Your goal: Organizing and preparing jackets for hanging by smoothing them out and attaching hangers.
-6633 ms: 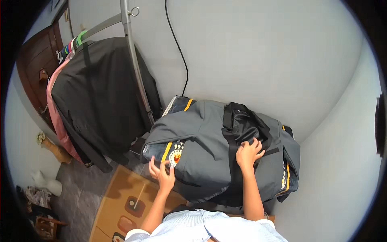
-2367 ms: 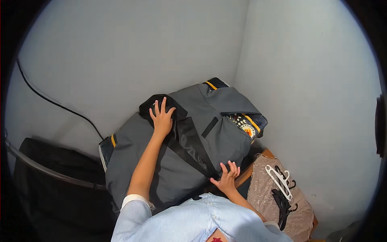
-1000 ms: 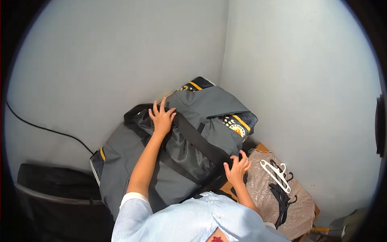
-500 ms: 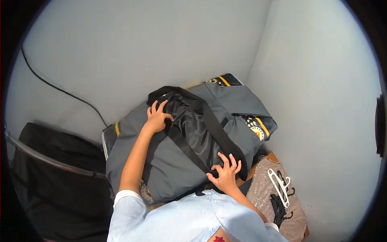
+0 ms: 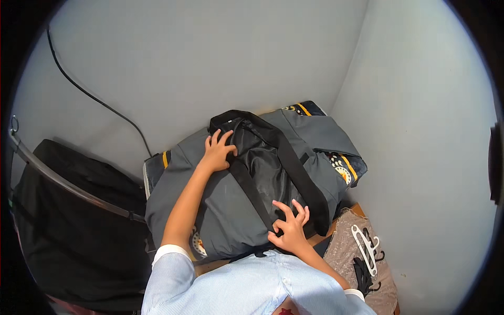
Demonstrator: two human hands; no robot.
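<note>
A grey garment [image 5: 231, 210] with a broad black collar band [image 5: 294, 173] and shiny black lining [image 5: 257, 152] lies spread on a padded board. By the collar, my left hand [image 5: 216, 153] pinches the left edge of the band between thumb and index finger, its other fingers fanned out over the cloth. Lower down, nearer my body, my right hand [image 5: 290, 228] pinches the same edge, its other fingers raised and spread. Between the two hands that edge runs straight. A folded grey part, which looks like a sleeve, lies at the far right.
Dark patterned cloth [image 5: 344, 169] covers the board. White and black hangers [image 5: 364, 251] rest on beige fabric [image 5: 341, 233] at the right. On the left, a curved metal rail [image 5: 68, 184] crosses a black cloth [image 5: 79, 247]. A black cable [image 5: 94, 97] runs along the wall.
The view has shifted slightly, so the scene sits a little further right. Both hands stay at about the same places on the band; the right fingers have changed their spread a little.
</note>
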